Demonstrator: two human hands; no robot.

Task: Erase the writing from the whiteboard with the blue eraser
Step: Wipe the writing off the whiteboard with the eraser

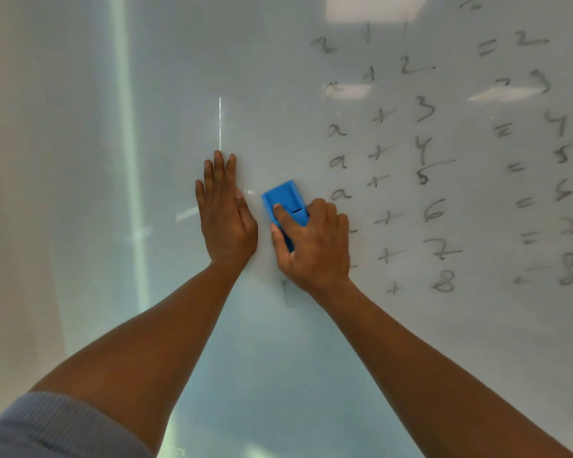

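The blue eraser (286,206) is sitting flat on the whiteboard (80,160), right at the left edge of the writing (444,166), and the person's right hand (311,242) is gripping it from below. The left hand (225,209) is lying open and flat on the board just left of the eraser, holding nothing. Best move, probably: firm, even pressure and overlapping strokes across the sums to the eraser's right.
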